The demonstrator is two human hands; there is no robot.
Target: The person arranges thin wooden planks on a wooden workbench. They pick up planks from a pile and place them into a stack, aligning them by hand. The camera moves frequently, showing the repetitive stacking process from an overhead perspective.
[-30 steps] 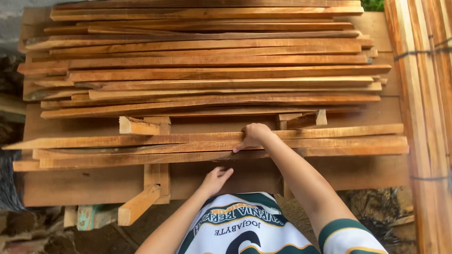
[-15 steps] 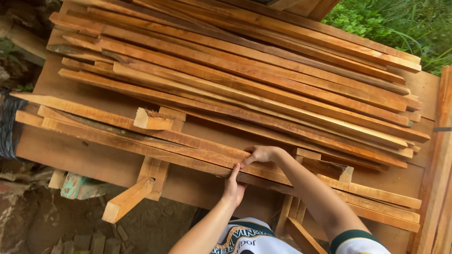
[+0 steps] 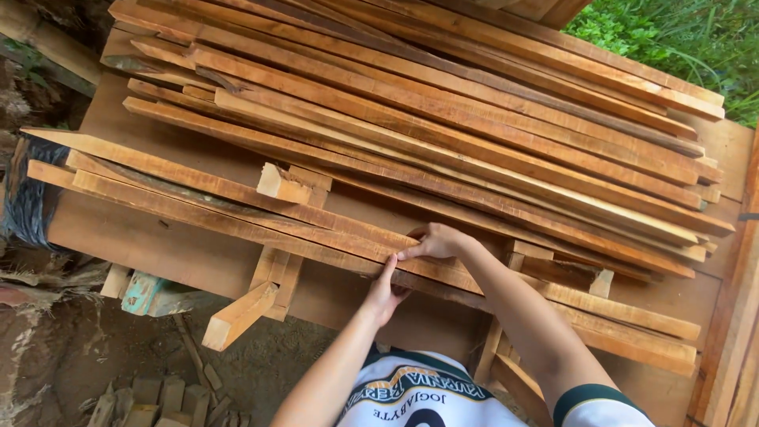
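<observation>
A heap of long thin wooden slats [image 3: 443, 119] lies across a flat wooden board [image 3: 158, 245]. Nearest me, a few slats [image 3: 237, 213] run diagonally over the board's front edge. My right hand [image 3: 435, 241] rests on top of these front slats, fingers curled over one. My left hand [image 3: 385, 292] presses up against their near edge from below, fingertips touching the wood beside the right hand. Neither hand has lifted a slat clear of the pile.
A short wood block [image 3: 282, 186] sits on the front slats. Support legs [image 3: 241, 315] stick out under the board. Small offcuts [image 3: 158, 395] litter the dirt at lower left. More planks [image 3: 735, 316] stand at the right edge, grass [image 3: 672, 39] behind.
My view has swung so the slats now run diagonally. My left hand has risen from below the board to the front slats' edge, meeting the right hand, which stays on them.
</observation>
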